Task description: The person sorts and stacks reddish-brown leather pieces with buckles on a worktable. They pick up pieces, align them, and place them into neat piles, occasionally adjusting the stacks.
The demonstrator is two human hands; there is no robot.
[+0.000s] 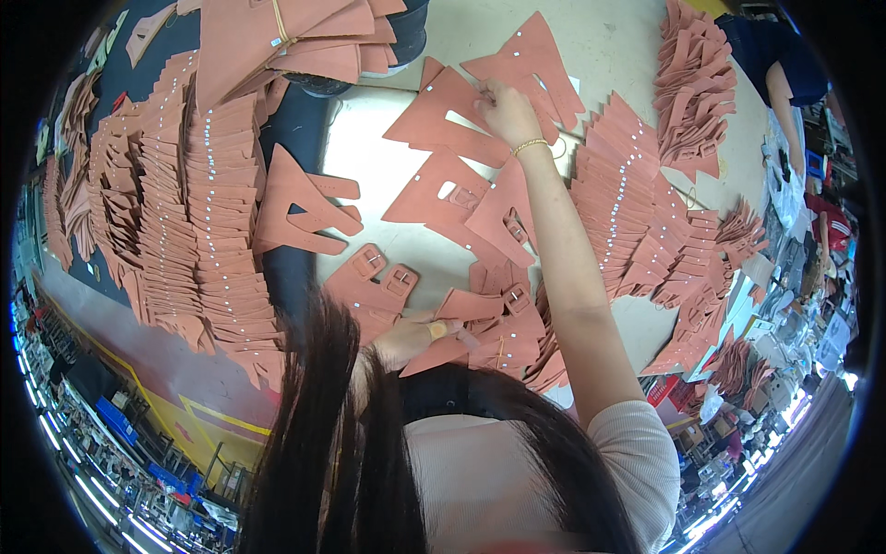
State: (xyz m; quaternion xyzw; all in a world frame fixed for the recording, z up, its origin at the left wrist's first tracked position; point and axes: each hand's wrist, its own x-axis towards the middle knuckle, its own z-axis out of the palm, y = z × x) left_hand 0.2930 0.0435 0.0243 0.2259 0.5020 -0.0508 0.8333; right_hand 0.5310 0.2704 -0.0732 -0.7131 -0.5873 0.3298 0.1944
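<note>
My right hand (508,113) reaches far across the table, its fingers closed in a pinch at the edge of a flat salmon-pink leather piece (434,115) with cut-out slots. Beyond it lies another slotted leather piece (521,55) with small white stickers. Close to my body, my left hand (406,340) has its fingers closed on a leather piece with a buckle (498,337); a tan band wraps one finger. Left of that hand lies a leather piece with two covered buckles (369,286). More buckled pieces (503,217) overlap between my hands.
Long rows of overlapping leather pieces (221,212) cover the left side, with more rows (618,198) on the right. At the top, a banded bundle (305,37) rests on something dark. A heap of straps (692,88) lies far right, near another person's arm (784,111).
</note>
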